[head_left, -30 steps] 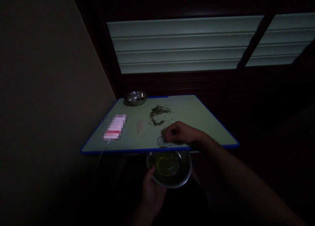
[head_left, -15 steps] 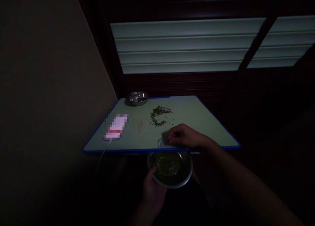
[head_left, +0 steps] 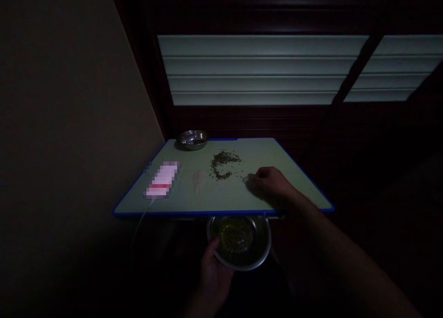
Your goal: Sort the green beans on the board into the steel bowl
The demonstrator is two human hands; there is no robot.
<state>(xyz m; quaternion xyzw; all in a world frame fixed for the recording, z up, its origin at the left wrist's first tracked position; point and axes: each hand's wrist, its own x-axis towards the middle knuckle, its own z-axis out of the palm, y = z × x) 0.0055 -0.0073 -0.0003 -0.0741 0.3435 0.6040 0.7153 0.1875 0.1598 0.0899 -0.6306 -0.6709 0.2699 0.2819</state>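
Note:
Below the table's front edge, my left hand grips a steel bowl, its thumb over the rim. Small green beans or seeds lie in that bowl. Over the right part of the tabletop, my right hand is closed on a small clear, round-edged piece; its kind is hard to make out in the dim light. To the left of that hand, loose seeds are scattered in a curved patch, with a whitish patch among them.
The pale green table has a blue rim. A second steel bowl stands at its back left corner. A blurred-out phone with a white cable lies at the left. Behind are slatted panels; a wall rises left.
My right hand has moved right and away from me, off the front edge, with the clear piece in its fingers. My left hand and the bowl stay nearly where they were.

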